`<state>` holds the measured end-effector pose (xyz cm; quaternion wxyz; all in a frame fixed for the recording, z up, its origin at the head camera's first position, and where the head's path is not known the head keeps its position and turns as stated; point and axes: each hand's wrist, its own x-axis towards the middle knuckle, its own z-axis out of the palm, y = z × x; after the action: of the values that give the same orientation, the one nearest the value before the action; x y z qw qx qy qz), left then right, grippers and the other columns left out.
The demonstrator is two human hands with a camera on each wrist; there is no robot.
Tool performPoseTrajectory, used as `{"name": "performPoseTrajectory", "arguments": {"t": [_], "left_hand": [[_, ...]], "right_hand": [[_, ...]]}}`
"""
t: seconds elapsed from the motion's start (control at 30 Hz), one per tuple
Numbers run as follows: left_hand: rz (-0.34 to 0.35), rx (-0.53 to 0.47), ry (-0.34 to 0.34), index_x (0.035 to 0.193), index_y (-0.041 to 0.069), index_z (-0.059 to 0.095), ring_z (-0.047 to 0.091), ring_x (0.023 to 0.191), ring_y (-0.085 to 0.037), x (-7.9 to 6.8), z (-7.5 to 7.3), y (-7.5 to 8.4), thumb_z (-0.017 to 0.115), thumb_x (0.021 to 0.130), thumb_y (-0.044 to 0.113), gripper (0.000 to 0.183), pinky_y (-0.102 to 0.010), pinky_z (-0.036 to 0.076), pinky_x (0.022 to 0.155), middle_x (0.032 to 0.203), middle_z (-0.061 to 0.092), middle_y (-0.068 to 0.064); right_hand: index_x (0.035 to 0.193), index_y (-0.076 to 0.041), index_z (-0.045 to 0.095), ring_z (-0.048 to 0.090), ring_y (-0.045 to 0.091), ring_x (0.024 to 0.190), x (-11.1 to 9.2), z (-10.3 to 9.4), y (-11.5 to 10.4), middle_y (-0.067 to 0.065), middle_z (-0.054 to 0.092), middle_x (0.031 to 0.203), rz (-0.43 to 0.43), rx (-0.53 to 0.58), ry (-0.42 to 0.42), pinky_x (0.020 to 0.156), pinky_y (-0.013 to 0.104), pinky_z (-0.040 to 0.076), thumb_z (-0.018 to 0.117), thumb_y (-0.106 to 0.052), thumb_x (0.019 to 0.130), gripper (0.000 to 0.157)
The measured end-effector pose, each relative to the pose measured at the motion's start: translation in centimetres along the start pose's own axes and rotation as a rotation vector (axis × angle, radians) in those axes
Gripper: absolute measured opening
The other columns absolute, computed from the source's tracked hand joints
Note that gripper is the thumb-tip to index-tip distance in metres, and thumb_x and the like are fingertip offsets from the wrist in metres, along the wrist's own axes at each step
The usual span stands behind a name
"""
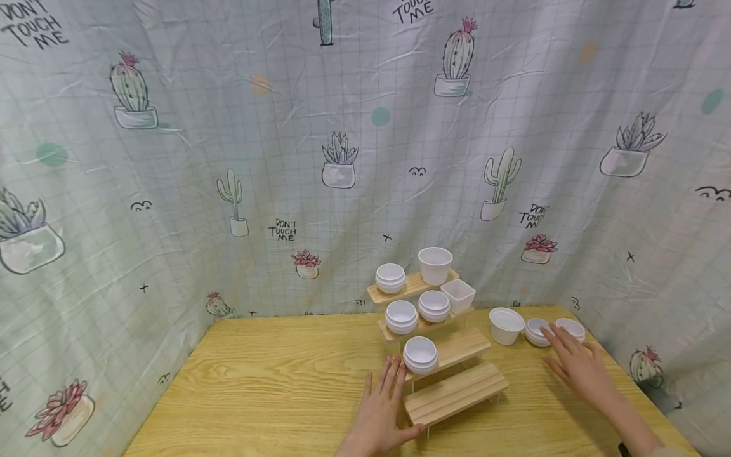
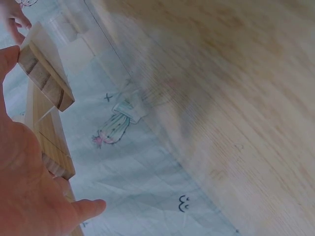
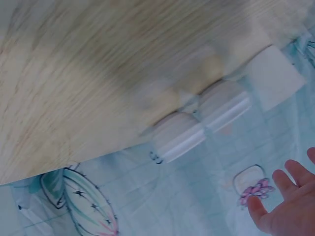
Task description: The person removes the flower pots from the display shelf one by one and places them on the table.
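A four-step wooden stand [image 1: 457,390] bears several small white pots. My left hand [image 1: 379,412] lies along its left side; in the left wrist view the thumb [image 2: 7,61] touches the end of one step [image 2: 47,81]. The round white pot [image 1: 421,355] on the second step from the bottom is close to its fingertips. Over on the right, my right hand [image 1: 579,368] hovers with fingers spread near two low round pots, one at the left [image 1: 538,332] and one at the right [image 1: 570,329]. The right wrist view shows this hand [image 3: 290,206] apart from the pots.
A taller white pot [image 1: 506,326] stands on the table between the stand and the low pots. Higher steps carry a square pot [image 1: 459,296] and a tall round pot [image 1: 435,266]. A cactus-print curtain [image 1: 274,158] hangs behind the wooden table [image 1: 257,381].
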<state>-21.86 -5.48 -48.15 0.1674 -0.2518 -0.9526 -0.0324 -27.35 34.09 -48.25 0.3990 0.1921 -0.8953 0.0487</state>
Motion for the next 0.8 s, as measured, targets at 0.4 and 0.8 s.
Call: {"name": "performPoseTrajectory", "arguments": {"t": [0.4,0.8], "left_hand": [[0.002,-0.008,-0.018,0.144,0.01,0.012,0.015,0.138,-0.025,0.0,0.0,-0.1,0.04,0.073,0.074,0.1,-0.054,0.031,0.101,0.15,0.017,-0.009],[0.008,0.026,0.016,0.143,0.008,0.017,0.019,0.137,-0.025,0.0,0.1,0.0,0.041,0.073,0.074,0.1,-0.052,0.032,0.1,0.148,0.022,-0.009]], "right_hand": [[0.121,-0.007,0.052,0.047,0.027,0.108,0.7,-1.2,-2.9,0.017,0.051,0.121,0.0,0.064,0.019,0.075,0.055,0.034,0.05,-0.044,0.086,0.051],[0.124,-0.008,0.051,0.049,0.032,0.1,1.6,-2.7,-6.1,0.016,0.053,0.119,-0.024,0.109,0.046,0.076,0.051,0.033,0.035,-0.053,0.089,0.059]]}}
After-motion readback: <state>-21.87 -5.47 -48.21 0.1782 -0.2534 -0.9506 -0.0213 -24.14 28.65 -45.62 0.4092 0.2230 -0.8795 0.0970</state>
